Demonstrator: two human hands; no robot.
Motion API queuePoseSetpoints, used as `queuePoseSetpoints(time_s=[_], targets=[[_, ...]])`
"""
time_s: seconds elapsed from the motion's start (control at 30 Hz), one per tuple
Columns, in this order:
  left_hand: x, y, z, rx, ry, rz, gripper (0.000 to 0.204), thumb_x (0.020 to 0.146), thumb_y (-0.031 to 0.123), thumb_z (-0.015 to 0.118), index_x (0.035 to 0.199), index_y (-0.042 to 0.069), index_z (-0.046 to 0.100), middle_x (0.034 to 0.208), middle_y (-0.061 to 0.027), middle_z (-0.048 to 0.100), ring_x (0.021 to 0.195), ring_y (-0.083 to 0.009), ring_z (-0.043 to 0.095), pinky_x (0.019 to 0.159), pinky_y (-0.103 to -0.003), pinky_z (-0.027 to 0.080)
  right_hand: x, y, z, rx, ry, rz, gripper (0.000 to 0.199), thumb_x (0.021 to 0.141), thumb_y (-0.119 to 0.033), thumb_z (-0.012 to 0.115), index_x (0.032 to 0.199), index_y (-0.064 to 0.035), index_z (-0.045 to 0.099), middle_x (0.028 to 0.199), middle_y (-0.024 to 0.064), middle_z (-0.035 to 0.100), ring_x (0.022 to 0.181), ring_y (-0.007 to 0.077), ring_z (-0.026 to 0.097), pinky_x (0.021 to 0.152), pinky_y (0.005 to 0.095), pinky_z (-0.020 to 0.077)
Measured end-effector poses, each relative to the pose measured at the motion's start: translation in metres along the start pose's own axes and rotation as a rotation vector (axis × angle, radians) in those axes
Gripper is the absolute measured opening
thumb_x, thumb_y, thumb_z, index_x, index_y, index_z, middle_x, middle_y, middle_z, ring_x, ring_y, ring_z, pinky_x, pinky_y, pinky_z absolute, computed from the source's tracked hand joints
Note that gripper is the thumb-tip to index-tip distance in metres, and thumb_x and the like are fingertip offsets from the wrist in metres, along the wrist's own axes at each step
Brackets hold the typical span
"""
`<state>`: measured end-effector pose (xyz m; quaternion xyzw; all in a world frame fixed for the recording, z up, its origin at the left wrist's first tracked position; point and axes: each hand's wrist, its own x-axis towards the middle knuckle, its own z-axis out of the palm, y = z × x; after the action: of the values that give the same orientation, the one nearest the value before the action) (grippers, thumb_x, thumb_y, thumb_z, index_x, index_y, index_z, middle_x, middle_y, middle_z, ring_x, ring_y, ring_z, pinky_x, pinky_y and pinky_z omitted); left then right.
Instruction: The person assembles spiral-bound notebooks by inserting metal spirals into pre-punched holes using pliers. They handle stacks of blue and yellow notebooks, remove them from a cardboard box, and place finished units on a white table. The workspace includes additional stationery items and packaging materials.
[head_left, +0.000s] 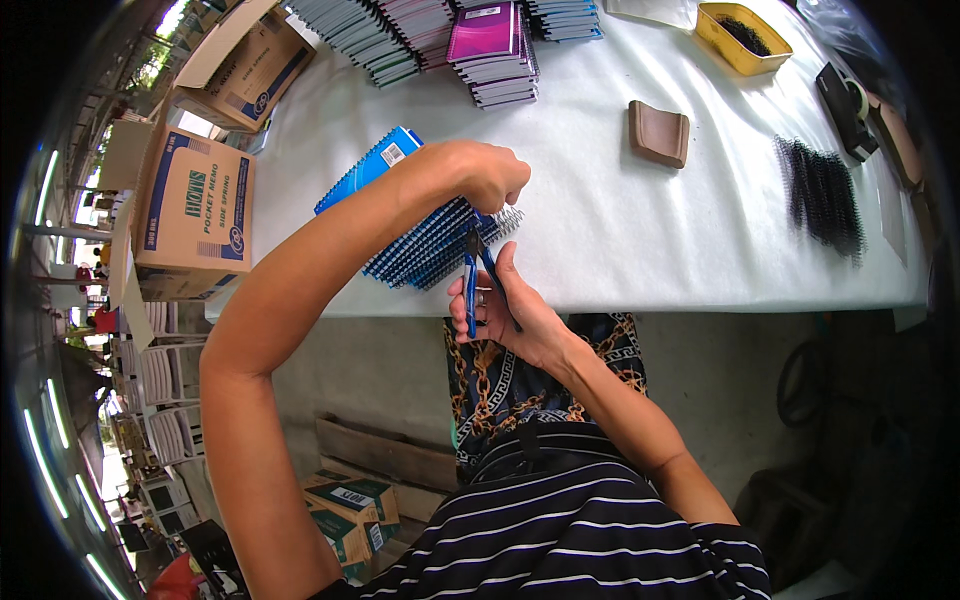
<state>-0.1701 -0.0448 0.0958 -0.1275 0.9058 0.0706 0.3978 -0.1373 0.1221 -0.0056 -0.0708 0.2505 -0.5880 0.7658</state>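
Around blue-handled pliers (471, 285), right hand (528, 318) cupped; left hand (486, 176) curled

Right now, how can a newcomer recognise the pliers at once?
Find the near edge of the white table, then the right hand there. It holds the pliers: unlike the blue notebooks beside them, they have two spread blue handles.

The plier handles (471, 297) look plastic (fairly smooth).

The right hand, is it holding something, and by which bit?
Yes, the right hand holds pliers by their blue handles.
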Motion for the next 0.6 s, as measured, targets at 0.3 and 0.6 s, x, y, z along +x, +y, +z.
queuePoseSetpoints(time_s=[0.3,0.6], targets=[[0.007,0.006,0.006,0.114,0.026,-0.028,0.036,0.067,-0.003,0.059,0.102,0.0,0.068,0.099,-0.0208,0.069,0.094,-0.0361,0.066,0.076,-0.044,0.051,0.02,-0.001,-0.036,0.242,-0.275,0.057,0.075,0.089,-0.076,0.024,0.091,-0.0064,0.053,0.068,0.0012,0.047,0.059,0.0127,0.043,0.057,0.0284,0.0401],[0.009,0.01,0.015,0.081,0.039,-0.008,0.038,0.068,-0.005,0.06,0.104,0.0,0.066,0.095,-0.0233,0.067,0.09,-0.0393,0.066,0.071,-0.047,0.052,0.0,0.012,-0.018,-0.006,-0.004,0.014,0.078,0.089,-0.075,0.021,0.097,-0.0051,0.054,0.077,0.0049,0.056,0.068,0.0182,0.055,0.068,0.0331,0.05]])
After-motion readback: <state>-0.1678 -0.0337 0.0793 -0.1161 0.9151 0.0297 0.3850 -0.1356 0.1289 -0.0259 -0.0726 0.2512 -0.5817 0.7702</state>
